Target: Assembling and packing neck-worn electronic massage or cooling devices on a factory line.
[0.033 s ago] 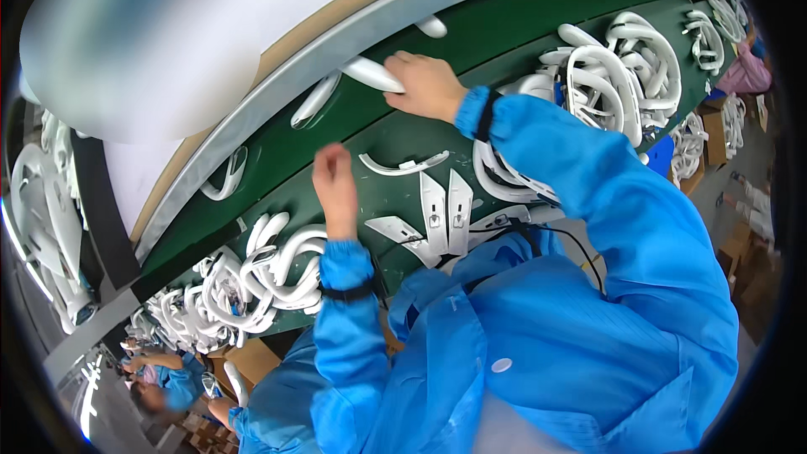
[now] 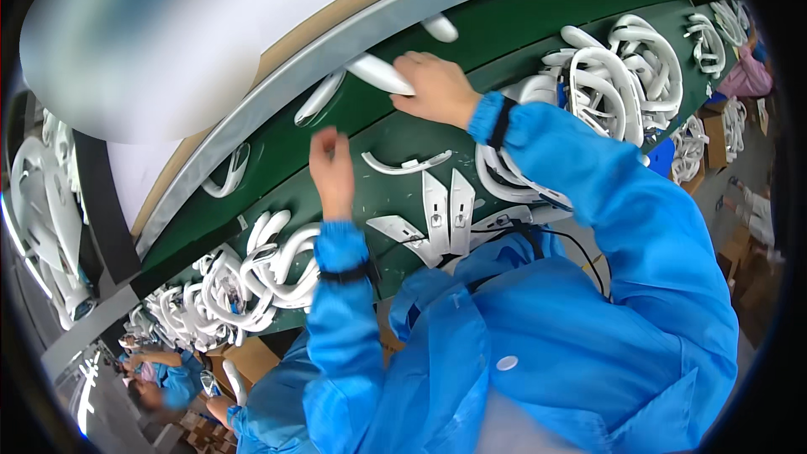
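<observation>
My right hand [image 2: 435, 88] is closed over the right end of a smooth white curved plastic piece [image 2: 377, 74], above the green work surface [image 2: 403, 130]. My left hand [image 2: 332, 172] is raised with its fingers loosely bent and slightly parted; nothing shows in it. Just beyond its fingertips lies another white curved piece [image 2: 319, 99]. Between the hands and my body rests a thin white arc-shaped strip [image 2: 407, 163]. Nearer me, flat white tapered panels [image 2: 435, 212] with small dark slots fan out in front of my jacket.
White loop-shaped parts are heaped at the right [image 2: 605, 84] and lower left [image 2: 277, 265]. A metal rail [image 2: 336, 29] runs along the far side. More white pieces lie near it, one at the top [image 2: 439, 28]. A co-worker [image 2: 172, 378] is at the lower left.
My left hand has moved slightly up, toward the white piece beyond it, and its fingers have parted a little. My right hand and its white piece have shifted slightly right.
</observation>
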{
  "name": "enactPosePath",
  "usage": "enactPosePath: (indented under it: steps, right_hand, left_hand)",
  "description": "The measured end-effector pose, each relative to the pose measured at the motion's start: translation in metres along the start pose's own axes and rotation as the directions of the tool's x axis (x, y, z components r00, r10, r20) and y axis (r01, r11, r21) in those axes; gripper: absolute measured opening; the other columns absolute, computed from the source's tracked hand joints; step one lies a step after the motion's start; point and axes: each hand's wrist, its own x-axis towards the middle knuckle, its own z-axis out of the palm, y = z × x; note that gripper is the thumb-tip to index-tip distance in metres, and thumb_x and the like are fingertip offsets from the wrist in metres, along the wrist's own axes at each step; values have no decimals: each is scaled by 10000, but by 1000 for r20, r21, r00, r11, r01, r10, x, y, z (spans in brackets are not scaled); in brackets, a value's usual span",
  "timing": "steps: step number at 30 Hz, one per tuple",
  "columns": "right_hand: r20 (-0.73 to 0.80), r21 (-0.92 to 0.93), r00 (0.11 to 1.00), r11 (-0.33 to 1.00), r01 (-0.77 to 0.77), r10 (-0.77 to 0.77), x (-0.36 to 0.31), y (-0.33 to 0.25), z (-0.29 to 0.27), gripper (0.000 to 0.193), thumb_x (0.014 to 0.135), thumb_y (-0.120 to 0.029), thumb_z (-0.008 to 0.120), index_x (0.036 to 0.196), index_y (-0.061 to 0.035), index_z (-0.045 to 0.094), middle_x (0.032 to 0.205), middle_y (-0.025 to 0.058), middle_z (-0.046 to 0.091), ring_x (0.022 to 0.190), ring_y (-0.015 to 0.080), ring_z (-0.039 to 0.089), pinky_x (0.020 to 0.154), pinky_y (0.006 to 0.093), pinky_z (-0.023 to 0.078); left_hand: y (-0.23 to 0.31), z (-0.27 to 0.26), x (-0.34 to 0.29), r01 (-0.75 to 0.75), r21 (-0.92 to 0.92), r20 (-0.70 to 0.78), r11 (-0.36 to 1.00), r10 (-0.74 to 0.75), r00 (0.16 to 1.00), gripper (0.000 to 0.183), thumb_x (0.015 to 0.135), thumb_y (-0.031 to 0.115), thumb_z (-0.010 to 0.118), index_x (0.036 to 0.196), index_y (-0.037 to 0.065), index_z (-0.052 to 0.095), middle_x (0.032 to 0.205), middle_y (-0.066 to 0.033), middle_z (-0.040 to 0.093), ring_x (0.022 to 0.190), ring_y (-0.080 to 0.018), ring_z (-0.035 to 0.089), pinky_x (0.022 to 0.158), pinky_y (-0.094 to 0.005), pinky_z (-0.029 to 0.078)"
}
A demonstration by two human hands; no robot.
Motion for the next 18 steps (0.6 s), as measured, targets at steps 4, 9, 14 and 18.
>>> enactPosePath:
  steps: [4, 9, 14, 18]
  right_hand:
    - [-71, 138, 997, 990, -17, 27, -44, -27, -51, 307, 697, -183, 640, 927, -12, 532, 857, 166, 556, 790, 350, 574, 675, 408, 472]
    - [95, 308, 988, 941, -143, 119, -114, -65, -102, 400, 710, -107, 646, 1075, 5, 529, 911, 172, 571, 790, 339, 582, 683, 382, 482]
    - [27, 206, 997, 976, -75, 71, -170, -81, -114, 457, 618, -53, 645, 1064, -10, 555, 964, 131, 591, 824, 309, 577, 695, 358, 483]
    - [-20, 57, 999, 998, 40, -39, -194, -82, -102, 474, 607, -39, 624, 1078, -27, 576, 1017, 92, 598, 860, 275, 554, 713, 346, 472]
  left_hand:
    - [-20, 33, 98, -201, 638, -62, 744, 309, 949, 564, 678, 321, 708, 1129, 30, 534, 1040, -197, 576, 1002, -351, 544, 862, -434, 430]
    - [-70, 51, 148, -283, 791, 91, 542, 352, 932, 605, 674, 413, 706, 1185, 152, 515, 1088, -138, 555, 1050, -347, 511, 829, -526, 421]
    - [-72, 34, 110, -520, 713, 379, 471, 364, 850, 418, 752, 258, 655, 1137, 148, 536, 1041, -111, 554, 1016, -322, 519, 802, -504, 418]
    - [-58, 9, 77, -461, 867, 289, 190, 560, 776, 425, 788, 280, 637, 1185, 166, 538, 1094, -137, 577, 1040, -289, 536, 917, -452, 370]
